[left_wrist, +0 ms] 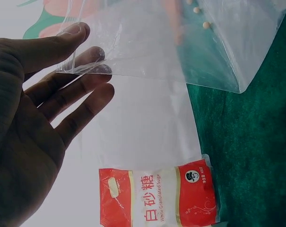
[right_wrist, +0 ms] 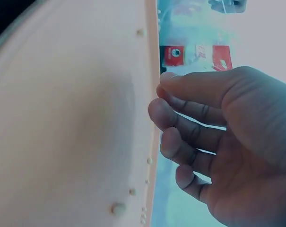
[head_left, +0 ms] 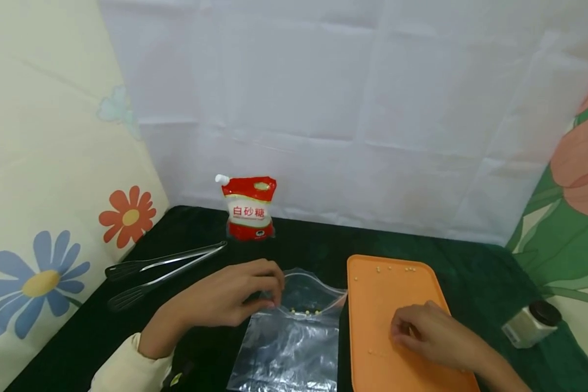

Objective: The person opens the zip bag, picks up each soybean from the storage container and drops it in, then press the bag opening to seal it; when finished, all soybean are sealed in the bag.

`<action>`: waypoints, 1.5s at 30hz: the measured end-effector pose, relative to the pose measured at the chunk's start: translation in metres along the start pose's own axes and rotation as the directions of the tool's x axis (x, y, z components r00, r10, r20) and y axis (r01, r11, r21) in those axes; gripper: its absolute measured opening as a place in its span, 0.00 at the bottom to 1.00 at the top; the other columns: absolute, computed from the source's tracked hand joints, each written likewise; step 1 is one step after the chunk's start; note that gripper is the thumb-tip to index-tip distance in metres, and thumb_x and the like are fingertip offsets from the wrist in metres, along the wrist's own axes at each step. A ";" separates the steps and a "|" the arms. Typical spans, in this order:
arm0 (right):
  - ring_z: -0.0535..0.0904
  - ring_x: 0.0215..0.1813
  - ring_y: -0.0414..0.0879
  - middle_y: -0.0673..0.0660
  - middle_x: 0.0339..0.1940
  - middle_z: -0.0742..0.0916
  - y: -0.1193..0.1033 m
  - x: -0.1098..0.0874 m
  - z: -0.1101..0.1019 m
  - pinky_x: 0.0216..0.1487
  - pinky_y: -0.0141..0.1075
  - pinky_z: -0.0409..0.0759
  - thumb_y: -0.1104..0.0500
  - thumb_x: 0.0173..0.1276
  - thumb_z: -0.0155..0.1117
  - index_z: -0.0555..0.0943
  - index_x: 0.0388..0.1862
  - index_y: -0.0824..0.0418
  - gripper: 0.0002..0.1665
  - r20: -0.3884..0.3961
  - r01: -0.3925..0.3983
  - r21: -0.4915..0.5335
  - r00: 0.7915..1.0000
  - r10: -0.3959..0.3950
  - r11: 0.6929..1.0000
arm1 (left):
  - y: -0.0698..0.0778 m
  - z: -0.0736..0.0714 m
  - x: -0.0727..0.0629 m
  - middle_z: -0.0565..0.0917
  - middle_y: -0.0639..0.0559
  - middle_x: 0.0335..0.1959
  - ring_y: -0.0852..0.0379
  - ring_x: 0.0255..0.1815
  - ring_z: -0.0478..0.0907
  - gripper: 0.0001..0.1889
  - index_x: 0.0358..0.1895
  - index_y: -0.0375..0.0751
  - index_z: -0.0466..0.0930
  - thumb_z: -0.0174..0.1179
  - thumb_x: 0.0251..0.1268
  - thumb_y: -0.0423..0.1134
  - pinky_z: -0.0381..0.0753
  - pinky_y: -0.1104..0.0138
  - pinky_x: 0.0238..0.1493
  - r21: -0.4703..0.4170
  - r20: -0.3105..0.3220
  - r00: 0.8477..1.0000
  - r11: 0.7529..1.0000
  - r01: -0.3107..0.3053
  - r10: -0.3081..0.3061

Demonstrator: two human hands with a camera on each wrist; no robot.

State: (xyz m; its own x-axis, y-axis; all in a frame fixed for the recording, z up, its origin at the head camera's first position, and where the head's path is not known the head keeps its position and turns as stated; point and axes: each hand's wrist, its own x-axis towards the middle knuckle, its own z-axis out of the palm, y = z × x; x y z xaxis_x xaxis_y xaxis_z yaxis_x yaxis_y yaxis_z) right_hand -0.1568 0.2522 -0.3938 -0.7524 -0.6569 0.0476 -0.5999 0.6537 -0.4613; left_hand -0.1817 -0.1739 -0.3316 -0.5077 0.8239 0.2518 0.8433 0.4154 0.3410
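My left hand pinches the rim of a clear zip bag between thumb and fingers. The bag's mouth gapes, and a few pale round beans, like soybeans, lie inside; the left wrist view also shows beans through the plastic. Over the orange tray is my right hand, its fingers loosely bent with thumb and forefinger near each other. Nothing shows between those fingertips in the right wrist view. Several loose beans are scattered on the tray, mostly near its far edge.
A red and white bag of white granulated sugar stands at the back against the white cloth. Metal tongs lie to the left. At the far right is a small dark-lidded jar. Dark green cloth covers the table.
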 end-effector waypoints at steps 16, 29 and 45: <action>0.75 0.35 0.30 0.35 0.35 0.78 -0.024 0.037 0.032 0.39 0.31 0.78 0.53 0.70 0.69 0.81 0.43 0.45 0.06 0.025 -0.020 0.047 1.000 0.019 0.999 | 0.000 -0.006 0.004 0.74 0.68 0.51 0.67 0.49 0.72 0.10 0.42 0.62 0.80 0.69 0.64 0.39 0.79 0.67 0.54 0.017 0.017 1.000 1.000 0.023 -0.023; 0.73 0.36 0.29 0.32 0.35 0.77 -0.031 0.035 0.037 0.42 0.36 0.76 0.50 0.71 0.67 0.81 0.38 0.40 0.02 0.020 0.039 -0.028 0.999 -0.038 0.999 | 0.000 -0.003 0.001 0.74 0.67 0.51 0.67 0.49 0.72 0.11 0.42 0.62 0.80 0.69 0.64 0.38 0.79 0.66 0.55 -0.001 0.017 1.000 1.000 0.023 -0.023; 0.72 0.40 0.31 0.32 0.41 0.77 -0.043 0.018 0.037 0.44 0.37 0.78 0.51 0.75 0.61 0.80 0.48 0.38 0.07 0.205 -0.104 0.045 0.974 0.093 0.994 | 0.002 0.000 0.000 0.74 0.68 0.50 0.67 0.49 0.72 0.11 0.42 0.62 0.80 0.69 0.64 0.39 0.79 0.67 0.55 0.008 0.025 0.999 0.999 0.035 -0.035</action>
State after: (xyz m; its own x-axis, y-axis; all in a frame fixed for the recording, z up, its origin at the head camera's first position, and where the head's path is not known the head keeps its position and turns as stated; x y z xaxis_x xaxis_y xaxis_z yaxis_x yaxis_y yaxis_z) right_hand -0.1347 0.1984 -0.4055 -0.7332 -0.6563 -0.1781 -0.5053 0.7010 -0.5033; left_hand -0.1807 -0.1730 -0.3307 -0.5320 0.8185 0.2167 0.8266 0.4466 0.3425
